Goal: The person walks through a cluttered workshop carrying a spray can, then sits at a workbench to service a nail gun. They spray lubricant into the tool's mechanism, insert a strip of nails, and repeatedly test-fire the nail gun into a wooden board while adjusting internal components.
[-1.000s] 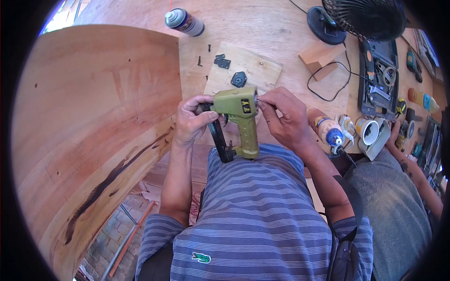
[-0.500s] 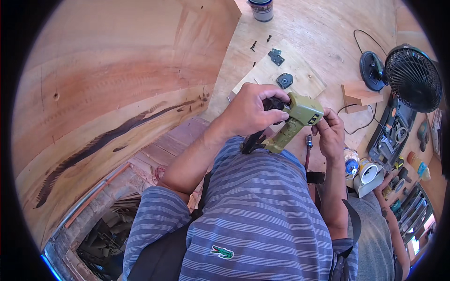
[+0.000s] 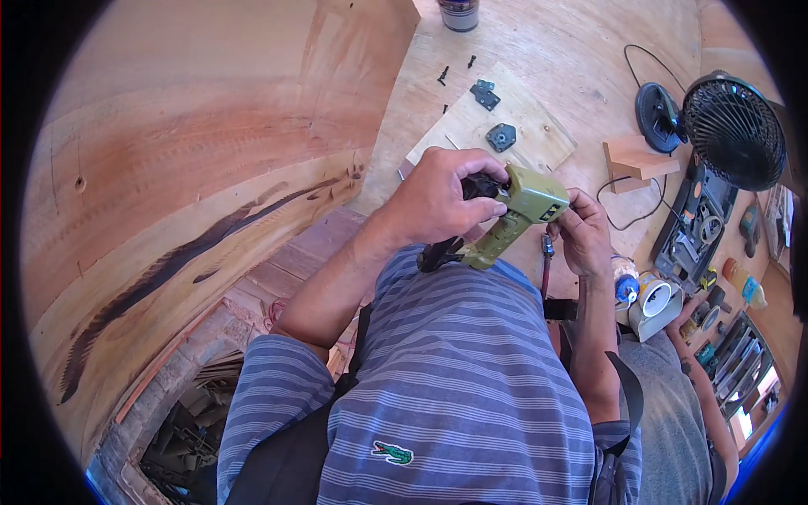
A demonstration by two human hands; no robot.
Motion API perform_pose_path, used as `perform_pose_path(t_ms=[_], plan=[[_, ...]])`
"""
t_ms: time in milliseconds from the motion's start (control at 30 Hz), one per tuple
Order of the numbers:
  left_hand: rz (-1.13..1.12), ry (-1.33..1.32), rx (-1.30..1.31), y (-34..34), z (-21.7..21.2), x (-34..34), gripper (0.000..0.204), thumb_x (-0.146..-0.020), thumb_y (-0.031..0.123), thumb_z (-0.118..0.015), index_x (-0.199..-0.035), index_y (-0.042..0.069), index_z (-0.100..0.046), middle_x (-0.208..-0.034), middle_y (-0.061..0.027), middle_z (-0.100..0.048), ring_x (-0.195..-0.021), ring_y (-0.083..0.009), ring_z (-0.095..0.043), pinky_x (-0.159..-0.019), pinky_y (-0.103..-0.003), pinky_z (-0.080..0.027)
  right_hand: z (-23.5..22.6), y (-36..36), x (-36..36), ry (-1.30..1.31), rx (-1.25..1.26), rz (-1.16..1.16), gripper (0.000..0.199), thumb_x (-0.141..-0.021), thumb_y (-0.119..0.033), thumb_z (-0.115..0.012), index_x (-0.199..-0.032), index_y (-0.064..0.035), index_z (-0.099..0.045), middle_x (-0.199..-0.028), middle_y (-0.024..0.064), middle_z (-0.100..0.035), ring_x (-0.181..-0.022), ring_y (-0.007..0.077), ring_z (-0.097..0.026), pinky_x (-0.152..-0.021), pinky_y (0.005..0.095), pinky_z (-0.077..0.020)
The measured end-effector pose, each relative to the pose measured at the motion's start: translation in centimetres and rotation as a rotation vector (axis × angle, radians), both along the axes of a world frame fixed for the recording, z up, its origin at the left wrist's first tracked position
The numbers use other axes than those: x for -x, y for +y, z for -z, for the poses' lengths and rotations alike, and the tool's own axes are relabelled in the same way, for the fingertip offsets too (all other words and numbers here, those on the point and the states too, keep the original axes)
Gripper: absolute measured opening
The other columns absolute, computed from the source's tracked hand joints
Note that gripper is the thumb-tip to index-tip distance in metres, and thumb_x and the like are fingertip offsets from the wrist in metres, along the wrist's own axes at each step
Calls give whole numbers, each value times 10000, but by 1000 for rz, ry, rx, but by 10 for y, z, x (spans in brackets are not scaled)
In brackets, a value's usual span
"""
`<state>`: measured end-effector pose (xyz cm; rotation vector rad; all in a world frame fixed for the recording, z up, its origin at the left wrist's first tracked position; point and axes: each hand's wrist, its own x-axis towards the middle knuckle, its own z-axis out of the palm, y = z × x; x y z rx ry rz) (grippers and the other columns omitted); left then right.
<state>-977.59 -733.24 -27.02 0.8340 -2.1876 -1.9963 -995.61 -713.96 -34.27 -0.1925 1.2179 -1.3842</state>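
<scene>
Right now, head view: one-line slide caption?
Left hand and right hand hold an olive-green power tool above a plywood board with black fittings.

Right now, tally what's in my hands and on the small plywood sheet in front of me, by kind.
Green power tool, held by left hand and right hand: 1
Dark metal fittings on the plywood sheet: 2, a hinge-like plate and a round flange
Total: 3

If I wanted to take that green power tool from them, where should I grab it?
Probably the long handle of the green power tool, coming from below, near the striped shirt. It slants down bare, while the left hand wraps the head and the right hand pinches its far end.
</scene>
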Motion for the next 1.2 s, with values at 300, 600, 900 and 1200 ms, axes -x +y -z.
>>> perform_pose_path(t_ms=[300, 600, 900, 1200], plan=[[-128, 108, -446, -14, 37, -15, 345, -779, -3, -750, -1093, -50, -614, -868, -108, -682, -735, -148, -666, -672, -271, -558, -8, -17, -19, 542, 192, 114, 74, -873, 46, -625, -933, 15, -653, -829, 27, -616, -696, 91, -585, -634, 228, -493], [-123, 78, -370, -21, 30, -11, 346, -788, -10, -746, -1101, -58, -607, -871, -106, -680, -748, -144, -668, -683, -268, -557, -1, -23, -20, 449, 189, 162, 117, -862, 90, -613, -948, 24, -656, -926, 56, -618, -846, 101, -605, -741, 235, -513], [-65, -43, -116, -3, 5, 6, 297, -781, 5, -737, -1054, -52, -635, -862, -58, -671, -733, -76, -636, -647, -221, -517, 27, -10, -20, -3, 188, 219, 223, -864, 78, -621, -1073, 18, -667, -1092, 80, -650, -1006, 158, -626, -889, 304, -525], [-90, -144, -124, 5, -11, 8, 276, -771, 12, -742, -1020, -65, -651, -895, -46, -676, -804, -65, -615, -713, -220, -506, 32, -9, -15, -97, 185, 174, 201, -861, 88, -612, -1045, 28, -668, -1079, 91, -655, -974, 158, -632, -875, 286, -518]])
